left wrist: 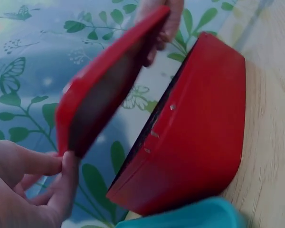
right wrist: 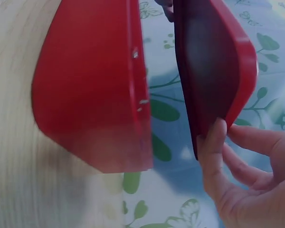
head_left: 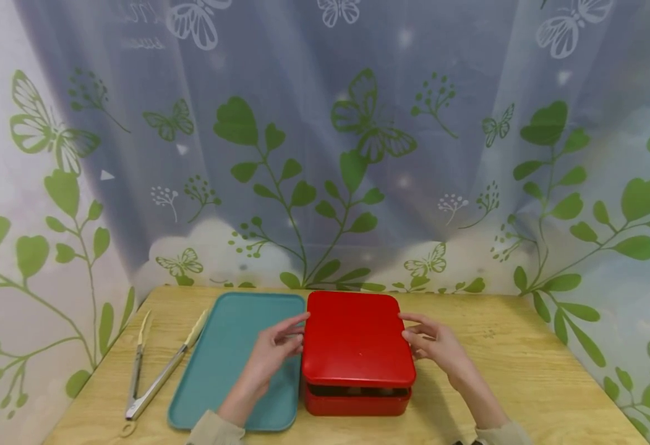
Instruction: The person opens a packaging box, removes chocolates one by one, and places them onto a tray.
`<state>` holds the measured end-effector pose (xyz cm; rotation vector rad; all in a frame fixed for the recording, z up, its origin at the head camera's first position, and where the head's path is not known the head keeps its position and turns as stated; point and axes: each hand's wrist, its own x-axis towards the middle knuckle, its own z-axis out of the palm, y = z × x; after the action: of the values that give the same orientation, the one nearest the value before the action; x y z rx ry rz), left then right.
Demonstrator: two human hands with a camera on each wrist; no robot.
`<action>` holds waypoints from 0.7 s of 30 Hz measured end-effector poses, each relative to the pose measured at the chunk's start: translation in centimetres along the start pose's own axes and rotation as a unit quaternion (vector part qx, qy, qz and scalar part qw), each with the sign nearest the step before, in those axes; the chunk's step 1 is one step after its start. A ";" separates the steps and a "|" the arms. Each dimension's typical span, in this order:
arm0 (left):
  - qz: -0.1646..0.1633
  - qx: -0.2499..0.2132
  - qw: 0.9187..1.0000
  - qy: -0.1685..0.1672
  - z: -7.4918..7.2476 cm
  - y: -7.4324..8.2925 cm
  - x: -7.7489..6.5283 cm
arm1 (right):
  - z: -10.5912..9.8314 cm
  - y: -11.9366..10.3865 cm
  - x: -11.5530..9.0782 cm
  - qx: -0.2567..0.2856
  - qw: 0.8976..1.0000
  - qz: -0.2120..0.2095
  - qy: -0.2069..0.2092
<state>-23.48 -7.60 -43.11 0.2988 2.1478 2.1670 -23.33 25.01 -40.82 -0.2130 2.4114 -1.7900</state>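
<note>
A red lid (head_left: pixel 358 337) is held level just above a red square box (head_left: pixel 358 405) on the wooden table. My left hand (head_left: pixel 271 355) pinches the lid's left edge, and my right hand (head_left: pixel 436 346) pinches the right edge. Both wrist views show a gap between the lid (left wrist: pixel 102 88) and the box (left wrist: pixel 204 109). In the right wrist view, thumb and fingers (right wrist: pixel 216 156) grip the lid's rim, clear of the box (right wrist: pixel 90 80). The box's contents are mostly hidden; a dark interior shows at the front gap.
Left of the box lies a teal tray (head_left: pixel 235 364), partly under my left forearm. Farther left are metal tongs (head_left: pixel 160 377) with pale tips, spread apart. The wooden table (head_left: pixel 503 352) extends to the right. A curtain (head_left: pixel 313 154) printed with leaves and butterflies hangs behind.
</note>
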 end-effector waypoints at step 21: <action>0.177 0.111 0.968 0.141 -0.4 1.1 0.2 | 1.8 -2.9 -1.6 -0.105 0.971 -0.154 0.147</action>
<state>-23.68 -7.95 -42.04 0.4455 2.6875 2.2609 -21.36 22.80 -38.57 -0.3868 2.9221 -1.7901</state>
